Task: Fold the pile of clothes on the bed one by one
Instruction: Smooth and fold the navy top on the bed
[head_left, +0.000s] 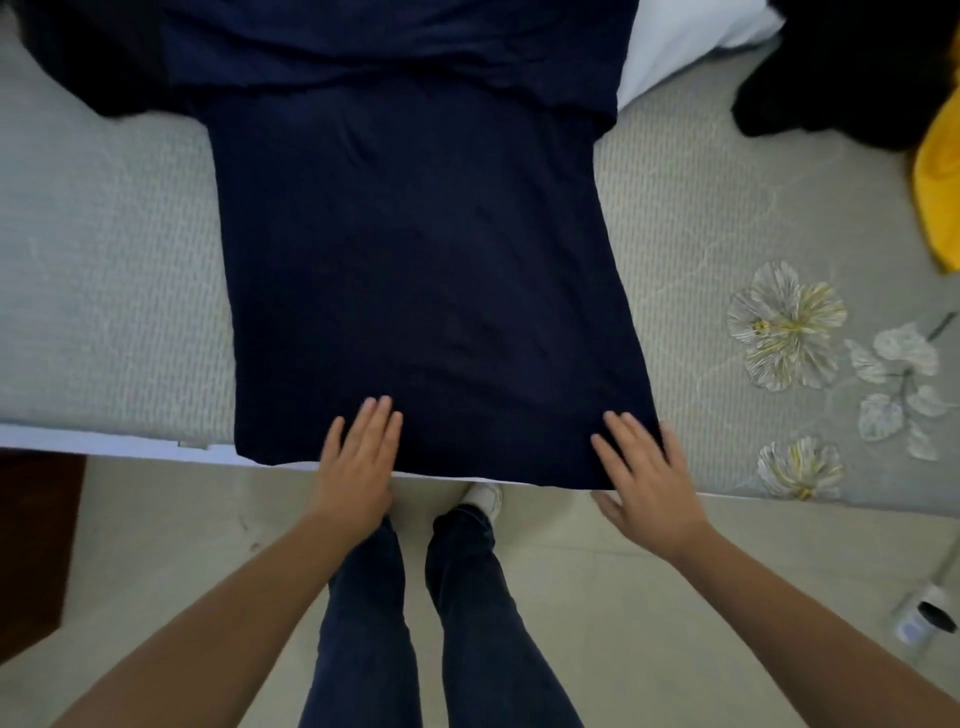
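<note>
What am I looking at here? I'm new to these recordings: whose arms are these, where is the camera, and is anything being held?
There is no machine here. A person wears a wide-angle camera on the head, looking forward and down, so you see their own bare arms, legs and a shoe from above. This one picture is the only view.

The person stands at the edge of a bed with a light grey cover that has a flower pattern on its right part. A navy T-shirt lies spread flat on it, its hem at the near edge. The left hand rests on the hem with straight fingers. The right hand lies flat at the hem's right corner. Nothing is gripped.

Further back lie dark clothes, a yellow garment and something white, perhaps a pillow.
</note>
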